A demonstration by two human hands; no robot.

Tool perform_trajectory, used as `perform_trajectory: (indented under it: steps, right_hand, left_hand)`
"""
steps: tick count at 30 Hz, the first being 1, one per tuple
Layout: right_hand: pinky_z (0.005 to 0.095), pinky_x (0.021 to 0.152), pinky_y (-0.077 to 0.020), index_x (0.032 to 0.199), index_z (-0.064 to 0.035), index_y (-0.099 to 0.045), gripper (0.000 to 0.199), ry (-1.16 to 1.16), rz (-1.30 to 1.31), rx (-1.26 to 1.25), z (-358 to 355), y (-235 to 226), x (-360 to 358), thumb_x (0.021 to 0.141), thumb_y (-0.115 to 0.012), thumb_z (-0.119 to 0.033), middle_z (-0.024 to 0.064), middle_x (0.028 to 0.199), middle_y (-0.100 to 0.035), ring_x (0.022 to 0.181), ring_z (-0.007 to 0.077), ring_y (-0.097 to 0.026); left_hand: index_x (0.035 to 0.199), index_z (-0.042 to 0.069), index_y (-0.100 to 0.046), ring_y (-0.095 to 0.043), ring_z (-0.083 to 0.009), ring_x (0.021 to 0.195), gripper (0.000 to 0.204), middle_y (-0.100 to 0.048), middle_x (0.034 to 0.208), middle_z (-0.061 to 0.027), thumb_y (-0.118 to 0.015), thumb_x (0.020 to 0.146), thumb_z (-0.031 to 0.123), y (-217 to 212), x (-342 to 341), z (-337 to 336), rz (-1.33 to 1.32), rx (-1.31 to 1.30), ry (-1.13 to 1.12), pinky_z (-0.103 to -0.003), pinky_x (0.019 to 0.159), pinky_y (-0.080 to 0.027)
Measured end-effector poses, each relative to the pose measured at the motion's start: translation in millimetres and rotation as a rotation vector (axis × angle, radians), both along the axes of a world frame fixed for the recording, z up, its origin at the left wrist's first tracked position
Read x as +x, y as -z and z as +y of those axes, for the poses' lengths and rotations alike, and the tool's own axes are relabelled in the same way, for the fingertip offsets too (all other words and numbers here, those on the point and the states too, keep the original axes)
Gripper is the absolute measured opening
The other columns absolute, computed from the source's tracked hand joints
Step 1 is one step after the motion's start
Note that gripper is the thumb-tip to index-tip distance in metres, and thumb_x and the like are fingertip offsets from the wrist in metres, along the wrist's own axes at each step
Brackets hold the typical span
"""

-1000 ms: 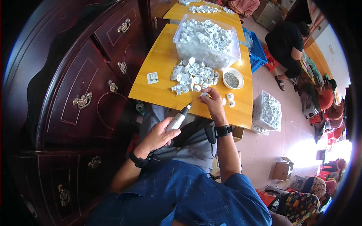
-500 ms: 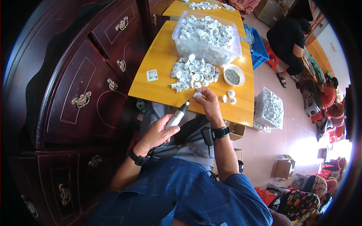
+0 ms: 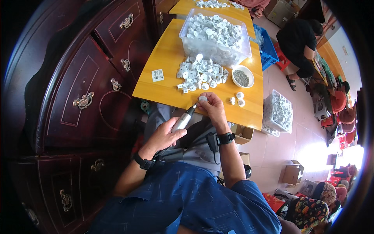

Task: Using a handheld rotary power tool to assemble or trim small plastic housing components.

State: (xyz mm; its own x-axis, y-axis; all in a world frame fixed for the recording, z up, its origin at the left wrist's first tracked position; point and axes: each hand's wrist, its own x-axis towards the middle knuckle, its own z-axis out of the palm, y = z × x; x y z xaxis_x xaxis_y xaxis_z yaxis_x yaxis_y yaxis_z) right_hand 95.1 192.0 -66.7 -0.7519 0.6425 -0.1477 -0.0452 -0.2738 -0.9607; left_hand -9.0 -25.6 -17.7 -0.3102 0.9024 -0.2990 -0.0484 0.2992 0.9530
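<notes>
My left hand (image 3: pixel 166 133) is closed round the silver body of an electric screwdriver (image 3: pixel 182 121) with a black nose. The tool slants up to the right, and its tip meets a small round white plastic part (image 3: pixel 202 99). That part is pinched between the thumb and fingers of my right hand (image 3: pixel 214 109), just above the near edge of the table. Beyond my hands lies a heap of similar white parts (image 3: pixel 202 74). Right of the heap stands a white bowl (image 3: pixel 252 80) of small metal screws (image 3: pixel 240 78). A few white parts (image 3: pixel 240 95) sit apart below the bowl.
A large clear bin (image 3: pixel 218 58) full of white parts stands on the yellow table (image 3: pixel 159 91), near a square label card (image 3: pixel 157 75). Dark wooden drawers (image 3: pixel 82 78) rise on the left. On the right are a blue crate (image 3: pixel 269 52), another filled bin (image 3: pixel 278 113) and seated people.
Both hands have shifted very slightly, with the screwdriver tip still at the white part. The whole view has moved a little.
</notes>
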Motion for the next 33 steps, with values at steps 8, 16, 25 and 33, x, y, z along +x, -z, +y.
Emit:
perform_trajectory:
  steps: [8,16,25,33]
  right_hand:
    - [0.0202,0.072,-0.0545,0.108,-0.0026,-0.062,0.013,0.032,-0.018,0.072,-1.5,3.8,-1.1,0.095,-0.064,-0.005,0.0013,0.091,-0.066,0.080,0.0076,-0.065]
    - [0.0204,0.070,-0.0538,0.107,-0.0031,-0.062,0.012,0.051,-0.008,0.090,-3.1,6.4,-2.4,0.095,-0.063,-0.005,0.0013,0.088,-0.067,0.078,0.0075,-0.065]
    - [0.0211,0.069,-0.0533,0.106,-0.0029,-0.063,0.012,0.057,-0.032,0.139,-4.0,6.7,-2.8,0.094,-0.064,-0.005,0.0012,0.087,-0.067,0.077,0.0076,-0.065]
    - [0.0215,0.069,-0.0533,0.103,-0.0016,-0.064,0.012,0.085,-0.060,0.205,-5.6,13.3,-2.3,0.092,-0.065,-0.002,0.0036,0.085,-0.070,0.077,0.0083,-0.066]
  left_hand:
    - [0.125,0.000,-0.054,-0.054,-0.0060,0.056,0.044,-0.064,0.083,-0.0025,-0.067,0.095,0.029,3.0,0.3,2.7,0.016,-0.022,-0.006,-0.022,0.051,-0.045]
    - [0.125,0.000,-0.054,-0.054,-0.0060,0.057,0.045,-0.065,0.083,-0.0027,-0.067,0.095,0.030,3.4,-0.2,3.1,0.012,-0.017,-0.008,-0.022,0.051,-0.046]
    - [0.124,0.000,-0.054,-0.055,-0.0061,0.057,0.043,-0.064,0.083,-0.0028,-0.067,0.095,0.030,4.6,-0.9,3.8,0.018,-0.021,0.000,-0.022,0.051,-0.046]
    - [0.122,0.000,-0.054,-0.054,-0.0059,0.056,0.038,-0.063,0.082,-0.0027,-0.065,0.096,0.026,1.0,-1.0,3.5,-0.009,-0.028,0.005,-0.022,0.050,-0.046]
